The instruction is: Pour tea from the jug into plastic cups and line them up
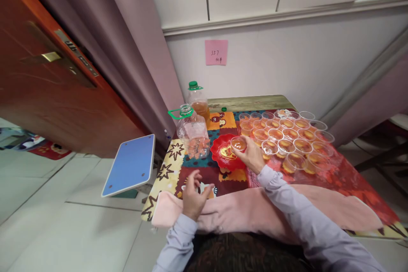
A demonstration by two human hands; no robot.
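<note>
My right hand grips a clear plastic cup with amber liquid in it. The cup is over the right part of a red scalloped plate that has a gold design. My left hand hovers over the table's front left with its fingers apart and nothing in it. Right of the plate stand several clear cups in close rows, many showing amber liquid. Left of the plate is an uncapped clear jug with a green handle. Behind that jug stands a capped jug partly filled with amber liquid.
A folded pink towel lies along the front edge of the patterned table. A loose green cap rests near the back. A blue-topped stool stands at the left, near a wooden door. The wall bounds the table's far side.
</note>
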